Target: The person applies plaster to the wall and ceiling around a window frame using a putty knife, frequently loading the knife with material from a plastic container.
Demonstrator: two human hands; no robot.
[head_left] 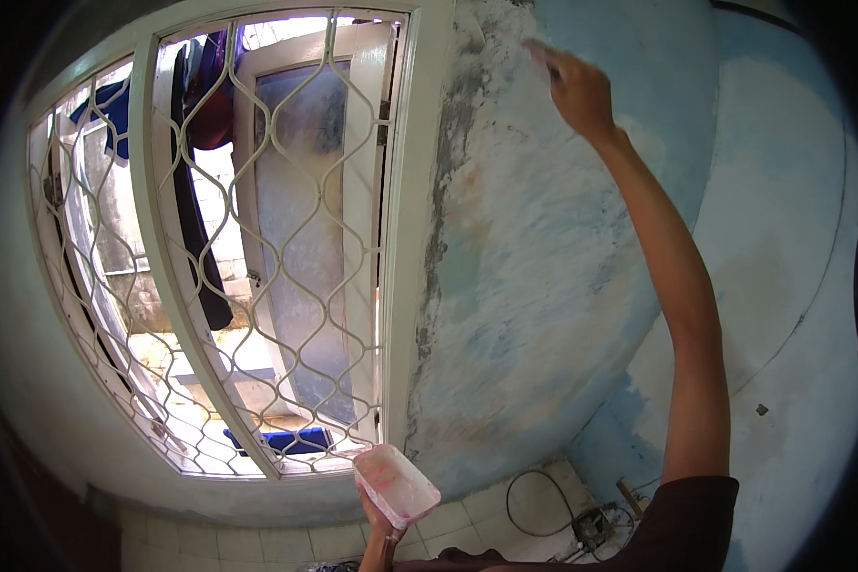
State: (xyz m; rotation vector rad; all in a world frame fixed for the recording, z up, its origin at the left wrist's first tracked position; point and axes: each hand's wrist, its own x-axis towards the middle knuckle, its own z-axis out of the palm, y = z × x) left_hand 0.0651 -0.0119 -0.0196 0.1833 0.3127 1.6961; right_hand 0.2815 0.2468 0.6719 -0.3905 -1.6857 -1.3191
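Observation:
Low in the middle, my left hand (377, 520) grips a pinkish-white rectangular plastic tub (398, 486) from its left side and below. Whitish paste coats the tub's inside, with pink streaks showing through. My right arm reaches high, and my right hand (582, 95) is closed close to the upper part of a patchy wall (534, 257). Something thin juts from its fingers toward the wall; blur keeps me from telling what it is. The wall surface has blue, white and grey smears, with rough, crumbling plaster (448, 143) along the window frame.
Left of the wall stands a window with a cream frame (143, 191) and wavy metal bars (272, 257); an open glazed shutter (305, 219) hangs behind. Below on the tiled floor (257, 545) lie a looped cable (520, 486) and a dark device (593, 526). Another blue-white wall (782, 286) rises at right.

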